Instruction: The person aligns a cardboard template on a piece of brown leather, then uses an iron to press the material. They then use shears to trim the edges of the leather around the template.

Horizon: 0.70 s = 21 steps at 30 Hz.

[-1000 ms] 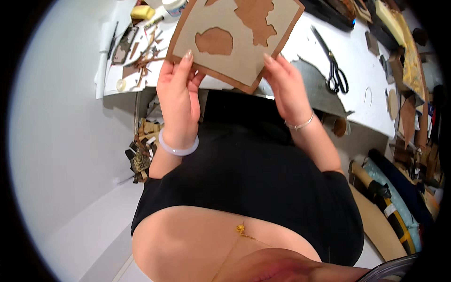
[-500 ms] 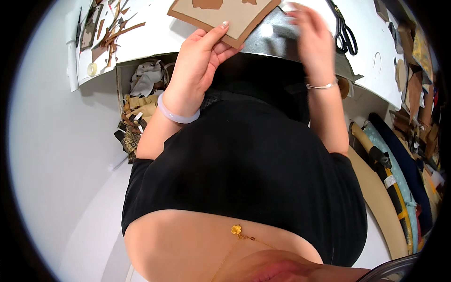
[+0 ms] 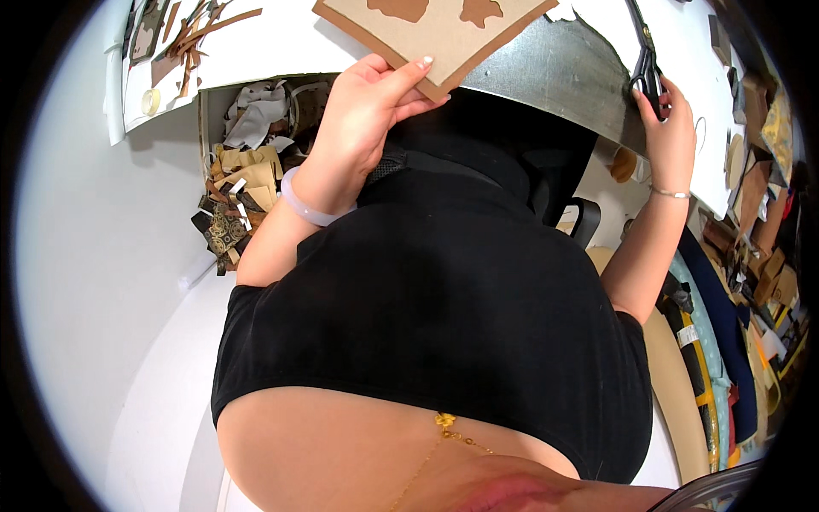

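My left hand pinches the near corner of a flat brown leather-like piece, thumb on top and fingers beneath. A beige layer with two irregular brown patches covers most of its face; its far part runs out of the picture. At the right of the table my right hand has its thumb and fingers closed around the handles of black scissors. The blades point away, toward the top edge, and appear to lie on the tabletop.
Brown strips and a small tape roll lie on the left of the white table. A grey metal plate spans its front middle. Scraps fill the space below left. Fabric rolls stand at the right.
My right hand has moved right from beside the brown piece and taken hold of the scissors' handles. My left hand still holds the piece, now slightly farther right in view.
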Each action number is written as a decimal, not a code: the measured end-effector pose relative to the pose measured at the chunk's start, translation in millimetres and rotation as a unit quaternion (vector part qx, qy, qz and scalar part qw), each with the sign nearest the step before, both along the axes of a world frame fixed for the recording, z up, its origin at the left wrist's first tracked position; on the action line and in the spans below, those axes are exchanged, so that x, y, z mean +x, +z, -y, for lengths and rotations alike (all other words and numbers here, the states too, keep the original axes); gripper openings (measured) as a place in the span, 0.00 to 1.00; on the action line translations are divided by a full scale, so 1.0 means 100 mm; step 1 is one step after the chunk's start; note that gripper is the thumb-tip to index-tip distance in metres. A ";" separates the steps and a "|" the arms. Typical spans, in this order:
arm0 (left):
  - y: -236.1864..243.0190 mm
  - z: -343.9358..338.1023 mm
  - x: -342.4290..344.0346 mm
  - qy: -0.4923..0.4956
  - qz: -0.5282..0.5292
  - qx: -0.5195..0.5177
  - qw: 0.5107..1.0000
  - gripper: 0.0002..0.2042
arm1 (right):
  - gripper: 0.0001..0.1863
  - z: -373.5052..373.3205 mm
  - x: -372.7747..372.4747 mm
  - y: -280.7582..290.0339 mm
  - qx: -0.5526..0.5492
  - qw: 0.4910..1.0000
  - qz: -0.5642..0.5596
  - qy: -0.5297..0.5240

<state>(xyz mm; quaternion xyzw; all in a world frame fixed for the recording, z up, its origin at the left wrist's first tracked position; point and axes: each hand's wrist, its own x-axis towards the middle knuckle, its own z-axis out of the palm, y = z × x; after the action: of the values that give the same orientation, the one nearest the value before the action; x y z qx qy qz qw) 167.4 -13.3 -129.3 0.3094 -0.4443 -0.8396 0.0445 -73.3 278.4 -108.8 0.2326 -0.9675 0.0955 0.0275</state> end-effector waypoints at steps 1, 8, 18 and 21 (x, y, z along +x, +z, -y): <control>0.02 0.03 0.02 -0.006 0.000 -0.014 1.000 0.15 | 0.26 0.07 -0.08 0.02 0.001 0.999 0.044 -0.006; 0.51 0.22 0.10 0.037 -0.073 -0.079 0.994 0.15 | 0.21 -0.18 -0.30 0.18 -0.297 0.843 0.440 -0.089; 1.24 0.33 0.01 0.068 -0.184 0.125 0.973 0.23 | 0.30 -0.07 1.23 0.35 -0.473 0.674 0.561 0.082; 1.13 0.29 -0.11 0.104 -0.241 0.277 0.924 0.20 | 0.30 -0.07 1.31 0.50 -0.433 0.663 0.603 0.096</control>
<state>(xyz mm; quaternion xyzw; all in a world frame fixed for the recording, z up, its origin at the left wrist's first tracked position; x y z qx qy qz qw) 156.0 -42.6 -16.1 0.1425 -0.1355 -0.9690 0.1499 57.7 285.0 -58.4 0.1774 -0.5939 0.6253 -0.4740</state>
